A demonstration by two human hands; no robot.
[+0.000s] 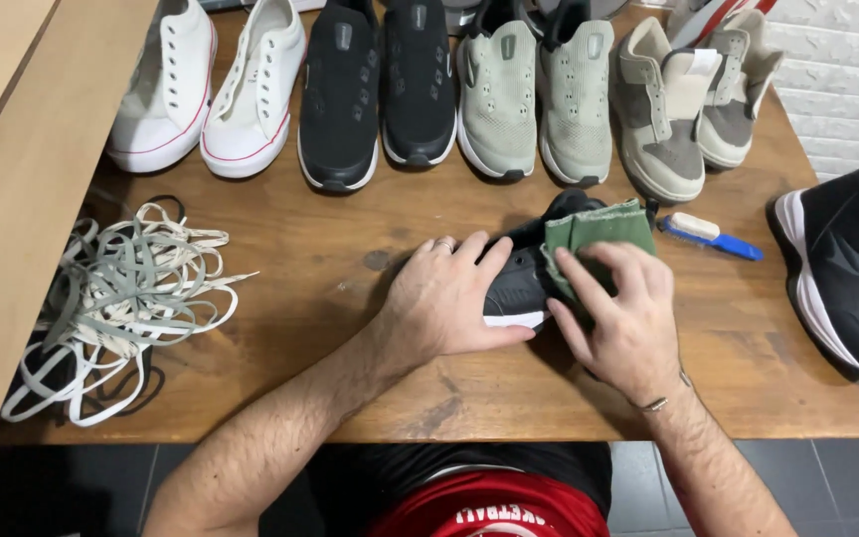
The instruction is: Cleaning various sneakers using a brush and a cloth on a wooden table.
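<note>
Resting on the brown wooden table [370, 368], near its front edge, the black low sneaker with a white sole [521, 288] needs a steady brace. The left hand [444, 298] lies flat over it, fingers spread, pinning it well. The right hand [623, 318] presses a folded green cloth [599, 231] against the shoe; firm, short strokes would probably work best.
</note>
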